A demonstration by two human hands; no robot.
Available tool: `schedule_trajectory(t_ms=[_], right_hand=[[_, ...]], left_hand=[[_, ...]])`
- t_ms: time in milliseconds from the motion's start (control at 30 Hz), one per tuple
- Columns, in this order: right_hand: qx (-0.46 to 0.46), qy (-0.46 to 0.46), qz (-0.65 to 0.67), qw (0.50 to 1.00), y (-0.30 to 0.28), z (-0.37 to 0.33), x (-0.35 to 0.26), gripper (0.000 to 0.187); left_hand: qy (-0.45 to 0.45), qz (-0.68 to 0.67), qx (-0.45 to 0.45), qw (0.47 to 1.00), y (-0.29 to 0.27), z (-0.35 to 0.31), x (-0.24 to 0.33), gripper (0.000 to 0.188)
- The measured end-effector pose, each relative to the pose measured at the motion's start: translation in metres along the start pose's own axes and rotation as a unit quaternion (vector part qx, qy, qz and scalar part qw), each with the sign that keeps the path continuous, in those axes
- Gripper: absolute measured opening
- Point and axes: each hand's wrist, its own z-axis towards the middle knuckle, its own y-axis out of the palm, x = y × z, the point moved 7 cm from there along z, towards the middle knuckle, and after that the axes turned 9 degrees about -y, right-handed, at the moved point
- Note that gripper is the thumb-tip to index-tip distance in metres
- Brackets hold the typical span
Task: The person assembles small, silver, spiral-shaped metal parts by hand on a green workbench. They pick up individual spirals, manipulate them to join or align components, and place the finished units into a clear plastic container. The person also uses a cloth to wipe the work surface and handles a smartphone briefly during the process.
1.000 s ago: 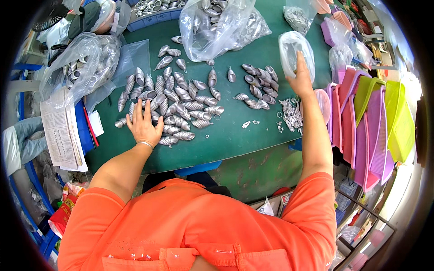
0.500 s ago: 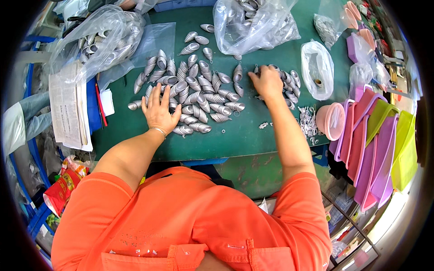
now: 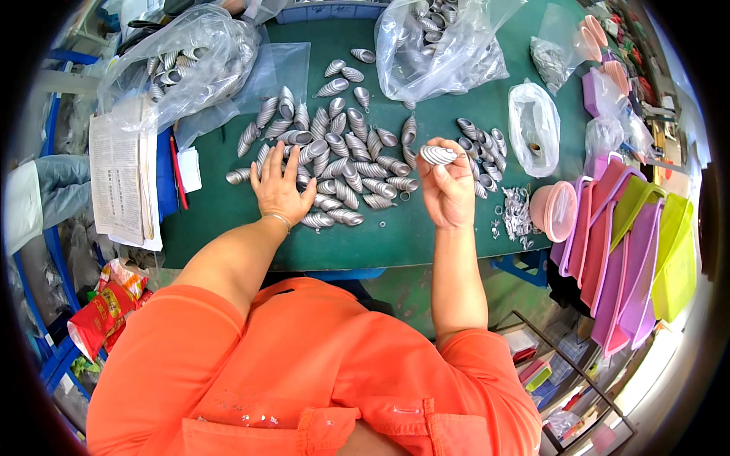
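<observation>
A: Item one, the piece in hand?

B: Ribbed pod pendant (image 3: 438, 155), silver-coloured, one. Location: in the right hand (image 3: 449, 191), between the two groups of its kind. Right grip closed on it, thumb below and fingers behind, ribbed side facing up.

A: Left hand (image 3: 283, 190)?

B: Grip open, fingers spread, laid over the near left part of the large pendant spread (image 3: 353, 169). Anything beneath the palm: hidden, cannot tell.

A: Surroundings?

B: Smaller pendant cluster (image 3: 484, 156), right of the held piece. Clear plastic bag (image 3: 534, 114), mouth open, just beyond it. Heap of small silver fittings (image 3: 517, 215), nearer the person, beside pink tubs (image 3: 553, 211). All but the tubs plainly on the green bench (image 3: 357, 249); their footing is unclear.

A: Handling notes, single piece?

B: By judgement: light pinch on the body, never on the tip; end loops, seen on several loose pendants, look thin and likely to bend. Ribs clear of the thumb, so the whole face can be seen. Turn it by the fingertips, slowly; smooth metal may slip.

A: Left-hand note?

B: Flat, light pressure; rounded bodies may roll. Keep the groups apart.
</observation>
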Motion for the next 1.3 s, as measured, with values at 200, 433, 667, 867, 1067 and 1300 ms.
schedule_trajectory(t_ms=[200,433,667,867,1067,1300], right_hand=[[0.003,0.024,0.151,0.988,0.031,-0.019,-0.002,0.036],[0.033,0.077,0.388,0.918,0.051,-0.040,0.003,0.033],[-0.012,0.015,0.215,0.977,0.055,-0.040,-0.002,0.027],[-0.004,-0.481,-0.470,0.740,0.122,0.005,-0.079,0.030],[-0.042,-0.396,-0.698,0.595,0.088,0.135,-0.077,0.025],[-0.031,-0.030,-0.798,0.601,-0.029,0.096,-0.003,0.022]], left_hand=[[0.004,0.003,0.002,1.000,-0.003,0.001,0.002,0.067],[0.013,0.001,0.014,1.000,-0.002,0.000,0.002,0.066],[0.014,-0.005,0.022,1.000,-0.002,0.002,0.001,0.068],[0.005,-0.012,0.000,1.000,-0.004,0.000,0.002,0.069],[0.014,-0.021,0.019,0.999,-0.007,-0.001,0.003,0.067],[0.004,-0.027,0.015,1.000,-0.004,0.000,0.000,0.066]])
